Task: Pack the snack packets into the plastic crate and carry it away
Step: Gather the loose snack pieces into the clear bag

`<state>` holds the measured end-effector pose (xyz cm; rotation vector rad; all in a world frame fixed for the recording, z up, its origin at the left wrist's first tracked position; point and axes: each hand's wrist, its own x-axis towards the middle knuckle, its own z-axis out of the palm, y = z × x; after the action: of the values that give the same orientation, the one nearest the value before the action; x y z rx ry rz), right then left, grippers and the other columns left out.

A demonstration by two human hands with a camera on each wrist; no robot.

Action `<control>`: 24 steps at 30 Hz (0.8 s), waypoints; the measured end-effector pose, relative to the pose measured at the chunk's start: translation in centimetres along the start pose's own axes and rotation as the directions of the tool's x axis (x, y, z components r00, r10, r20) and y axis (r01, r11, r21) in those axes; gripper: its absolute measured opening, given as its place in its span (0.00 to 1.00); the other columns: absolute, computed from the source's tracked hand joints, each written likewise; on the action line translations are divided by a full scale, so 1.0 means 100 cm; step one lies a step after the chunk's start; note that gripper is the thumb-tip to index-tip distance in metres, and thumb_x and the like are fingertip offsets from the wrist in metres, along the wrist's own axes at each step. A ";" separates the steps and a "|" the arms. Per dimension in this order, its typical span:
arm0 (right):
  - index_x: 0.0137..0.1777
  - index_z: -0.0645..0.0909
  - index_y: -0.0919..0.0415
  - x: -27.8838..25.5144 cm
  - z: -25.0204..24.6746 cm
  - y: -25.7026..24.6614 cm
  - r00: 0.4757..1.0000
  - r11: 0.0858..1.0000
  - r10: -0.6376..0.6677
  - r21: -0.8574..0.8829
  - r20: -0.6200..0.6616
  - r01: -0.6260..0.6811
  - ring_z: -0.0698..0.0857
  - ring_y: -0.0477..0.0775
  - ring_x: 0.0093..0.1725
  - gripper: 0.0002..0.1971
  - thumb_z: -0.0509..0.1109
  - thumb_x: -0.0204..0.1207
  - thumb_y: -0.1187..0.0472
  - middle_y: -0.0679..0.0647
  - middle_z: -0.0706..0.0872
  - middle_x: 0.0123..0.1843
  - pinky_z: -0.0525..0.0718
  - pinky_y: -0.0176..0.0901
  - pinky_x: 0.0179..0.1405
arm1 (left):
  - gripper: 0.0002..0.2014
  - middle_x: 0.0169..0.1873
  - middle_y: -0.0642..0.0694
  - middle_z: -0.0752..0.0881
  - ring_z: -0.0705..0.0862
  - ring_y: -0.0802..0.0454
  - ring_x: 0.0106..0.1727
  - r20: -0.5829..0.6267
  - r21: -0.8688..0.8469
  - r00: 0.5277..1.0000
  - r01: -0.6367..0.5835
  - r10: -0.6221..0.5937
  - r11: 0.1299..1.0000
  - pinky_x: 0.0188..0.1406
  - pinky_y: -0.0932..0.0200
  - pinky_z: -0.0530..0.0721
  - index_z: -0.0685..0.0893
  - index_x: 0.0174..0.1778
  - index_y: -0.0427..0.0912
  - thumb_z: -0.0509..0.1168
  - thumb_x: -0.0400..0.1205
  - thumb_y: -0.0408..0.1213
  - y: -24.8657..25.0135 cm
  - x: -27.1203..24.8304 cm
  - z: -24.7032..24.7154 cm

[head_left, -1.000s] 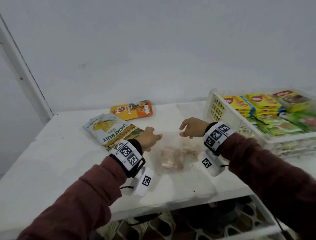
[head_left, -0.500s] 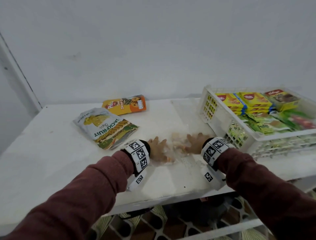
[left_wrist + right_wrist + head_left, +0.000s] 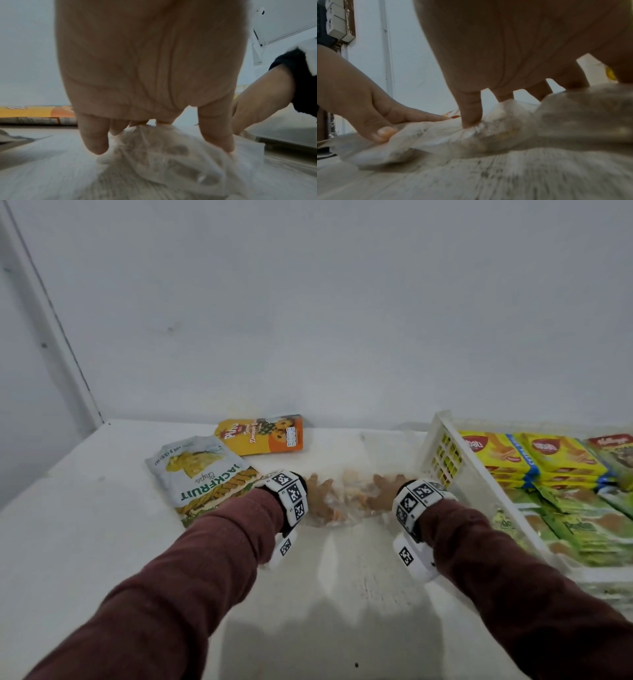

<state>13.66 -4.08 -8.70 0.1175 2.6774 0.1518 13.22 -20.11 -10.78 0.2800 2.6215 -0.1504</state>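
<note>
**Head view: both hands gather one clear bag beside the crate**

Head view shows the left hand (image 3: 320, 498) and the right hand (image 3: 383, 494) set down on either end of a clear, crinkled plastic bag of pale brown snacks (image 3: 352, 496). Each hand's fingers curl down into the loose film, as the wrist views confirm, probably because a limp bag needs support at both ends to lift without sagging. Both forearms, in maroon sleeves, reach forward nearly parallel, wrists low to the white tabletop (image 3: 102, 542), palms facing down.

Just right of the bag stands the white slatted plastic crate (image 3: 442, 453), already holding yellow and green packets. Left of the bag lie a grey-and-yellow jackfruit chips pouch (image 3: 198, 474) and, near the wall, an orange-yellow biscuit packet (image 3: 260, 436), both not yet packed.
</note>
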 end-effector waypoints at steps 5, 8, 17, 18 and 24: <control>0.77 0.64 0.64 0.007 -0.015 -0.004 0.993 0.990 -0.118 -0.080 -0.018 0.116 0.69 0.61 0.75 0.29 0.59 0.81 0.47 0.63 0.69 0.77 0.68 0.49 0.72 | 0.38 0.82 0.37 0.42 0.49 0.37 0.82 0.016 0.002 1.000 0.004 -0.004 1.000 0.80 0.45 0.52 0.39 0.82 0.47 0.54 0.83 0.55 0.000 0.012 -0.007; 0.70 0.74 0.57 0.009 -0.021 -0.011 0.974 0.951 -0.205 -0.256 -0.100 0.174 0.78 0.56 0.68 0.24 0.58 0.81 0.44 0.56 0.78 0.71 0.75 0.48 0.69 | 0.36 0.82 0.38 0.41 0.50 0.38 0.82 0.022 -0.087 1.000 -0.008 0.010 0.996 0.80 0.43 0.52 0.39 0.82 0.48 0.51 0.85 0.55 -0.009 0.002 -0.018; 0.39 0.77 0.64 -0.029 -0.049 -0.118 0.886 0.883 -0.428 0.126 -0.179 0.452 0.84 0.55 0.41 0.15 0.63 0.80 0.53 0.55 0.87 0.37 0.79 0.40 0.37 | 0.30 0.81 0.42 0.57 0.58 0.45 0.81 -0.220 -0.486 0.946 0.106 -0.239 0.868 0.79 0.52 0.58 0.59 0.80 0.41 0.58 0.84 0.47 -0.130 -0.035 -0.018; 0.31 0.74 0.63 -0.029 -0.045 -0.127 0.899 0.872 -0.428 0.216 -0.095 0.439 0.83 0.52 0.28 0.17 0.64 0.80 0.55 0.51 0.85 0.23 0.77 0.39 0.30 | 0.31 0.81 0.42 0.57 0.58 0.44 0.81 -0.221 -0.475 0.931 0.157 -0.290 0.866 0.79 0.51 0.58 0.58 0.80 0.41 0.60 0.83 0.47 -0.144 -0.038 -0.015; 0.31 0.69 0.61 -0.031 -0.021 -0.178 0.897 0.788 -0.437 0.511 0.071 0.344 0.75 0.48 0.11 0.16 0.65 0.80 0.60 0.55 0.78 0.21 0.75 0.35 0.17 | 0.41 0.81 0.37 0.45 0.51 0.36 0.82 -0.199 -0.470 0.853 0.349 -0.482 0.811 0.79 0.46 0.57 0.50 0.82 0.45 0.67 0.79 0.46 -0.224 -0.055 0.014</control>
<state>14.43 -22.25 -7.71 -0.2633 2.4251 -0.6438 13.52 -43.06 -8.14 -0.4769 2.8981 0.3402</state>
